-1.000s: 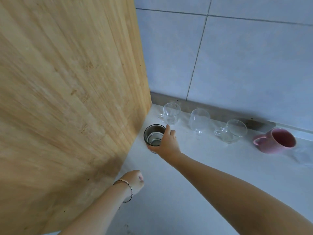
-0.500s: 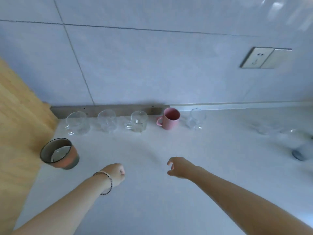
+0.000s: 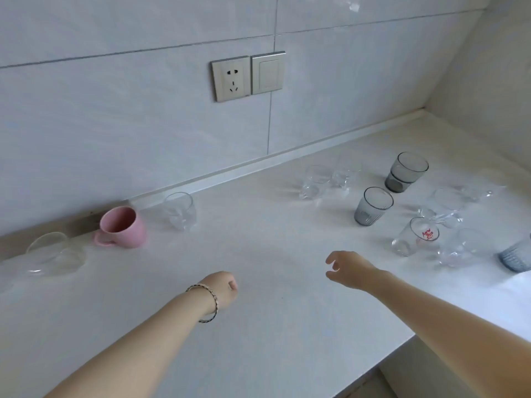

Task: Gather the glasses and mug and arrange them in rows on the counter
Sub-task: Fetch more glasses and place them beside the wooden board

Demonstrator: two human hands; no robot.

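Both hands are empty over the tabletop (image 3: 273, 326). Right hand (image 3: 352, 268): fingers (image 3: 333, 257) apart, loosely bent. Left hand (image 3: 222, 288): fingers curled in, gripping nothing. Pink mug (image 3: 122, 226) is upright by the wall, clear glass (image 3: 179, 211) just right of it. Loose glasses sit well right of the mug. The closest one, the printed glass (image 3: 415, 239), is upright, ahead-right of the right hand. That hand's nearer, so likely its pick. Watch the crowded neighbours.
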